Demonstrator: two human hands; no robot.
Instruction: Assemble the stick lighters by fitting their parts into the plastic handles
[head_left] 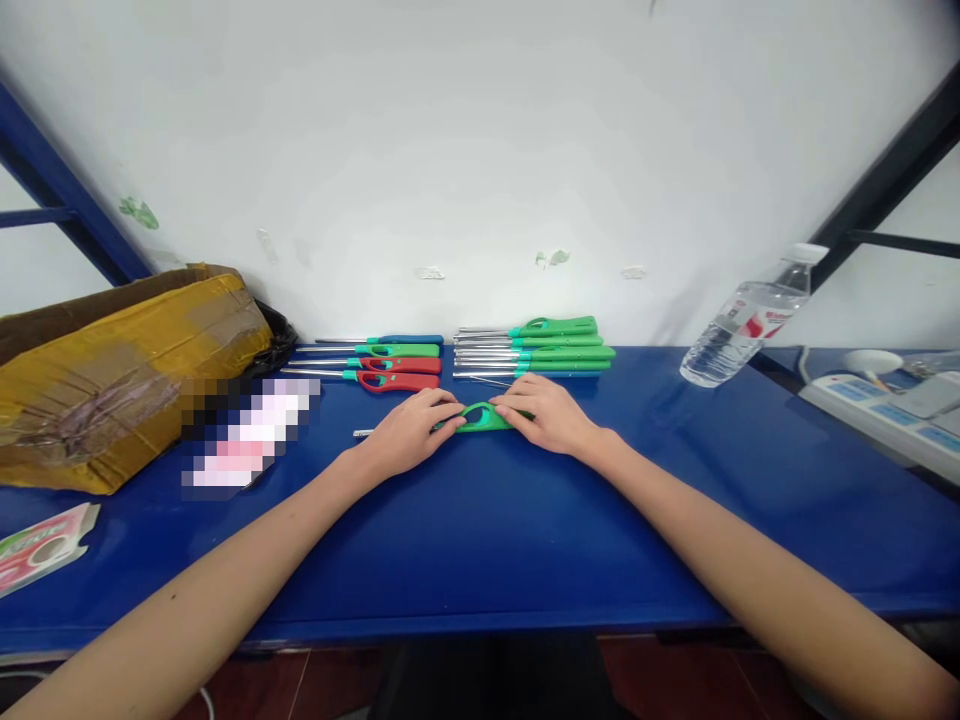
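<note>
At the middle of the blue table: one green lighter in both hands, two groups set out behind

On the table (465,540), toward the far edge, the green lighter (491,427) lies crosswise between the hands, metal tube pointing left. Contact with the tabletop: cannot tell.

Left hand (409,430): thumb and fingertips pinch the handle near its tube end; the other fingers lie close together. Right hand (551,415): thumb and bent fingers pinch the handle's right end, covering much of it.

Far side, left of centre: a row of lighters with blue, green and red handles, the near red lighter (397,381) lowest in view. Far side, right of centre: a denser, partly stacked group of mostly green lighters (570,355), tubes also to the left.

Progress, judged from layout: handling of the held piece appears unfinished, as both hands are on it and it lies apart from both groups. Both groups look orderly. Which of them is finished, if either, cannot be told; hence the number left is uncertain.
</note>
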